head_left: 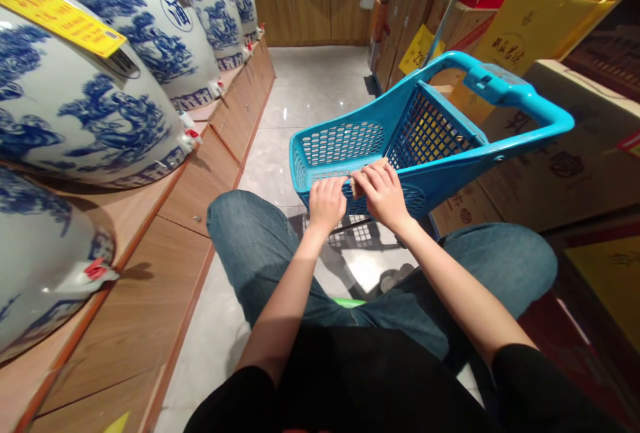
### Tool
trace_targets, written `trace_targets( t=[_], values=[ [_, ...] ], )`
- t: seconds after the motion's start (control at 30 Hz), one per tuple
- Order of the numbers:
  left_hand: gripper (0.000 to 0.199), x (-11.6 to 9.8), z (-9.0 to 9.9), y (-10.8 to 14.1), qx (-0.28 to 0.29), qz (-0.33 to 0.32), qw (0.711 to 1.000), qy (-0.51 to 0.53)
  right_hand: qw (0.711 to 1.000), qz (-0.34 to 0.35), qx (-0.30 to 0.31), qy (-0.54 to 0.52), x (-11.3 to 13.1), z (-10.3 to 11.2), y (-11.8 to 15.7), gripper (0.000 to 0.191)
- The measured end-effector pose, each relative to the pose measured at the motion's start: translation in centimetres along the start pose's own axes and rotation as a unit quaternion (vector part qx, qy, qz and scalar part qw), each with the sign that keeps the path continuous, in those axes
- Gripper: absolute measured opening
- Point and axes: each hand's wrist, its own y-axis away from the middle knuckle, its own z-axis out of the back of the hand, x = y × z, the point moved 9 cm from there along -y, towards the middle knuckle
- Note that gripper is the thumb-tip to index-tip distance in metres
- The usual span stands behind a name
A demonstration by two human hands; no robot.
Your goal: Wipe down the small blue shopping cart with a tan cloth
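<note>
A blue plastic shopping cart (pixel 345 138) with perforated walls stands in front of my knees, its handle to the right. My left hand (pixel 327 203) is closed over the near rim, fingers curled inward. Just to its right, my right hand (pixel 384 193) presses a small tan piece (pixel 357 185) against the same rim. It looks like a folded cloth, though most of it is hidden under the fingers. Both hands are close together, with a narrow gap between them. The cart's basket shows its slotted floor and a dark blue grid panel (pixel 425 132).
Large blue-and-white porcelain jars (pixel 100 106) with red-handled taps line a wooden cabinet (pixel 195 186) on the left. Cartons (pixel 540 160) and a yellow gift bag (pixel 525 40) are stacked at right. Grey tiled floor (pixel 320 80) runs back to a wooden counter (pixel 305 6).
</note>
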Motion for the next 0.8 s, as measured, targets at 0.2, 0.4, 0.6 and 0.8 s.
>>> trace_targets(
  t=[0.2,0.4,0.6,0.8],
  values=[
    [0.043,-0.2,0.0,0.1,0.005,-0.007,1.0,0.006,0.992,-0.097,-0.049,0.064,-6.6,3.7,0.4,0.027],
    [0.04,-0.3,-0.1,0.1,-0.008,0.03,0.999,0.017,0.999,-0.044,0.007,0.022,-1.2,1.1,0.7,0.049],
    [0.043,-0.4,-0.2,0.2,0.017,0.013,1.0,0.009,0.999,-0.033,0.001,0.0,-2.0,1.0,0.1,0.028],
    [0.043,-0.7,-0.4,0.4,0.009,0.025,1.0,0.011,0.996,-0.082,-0.038,0.005,-3.0,1.5,0.6,0.022]
  ],
)
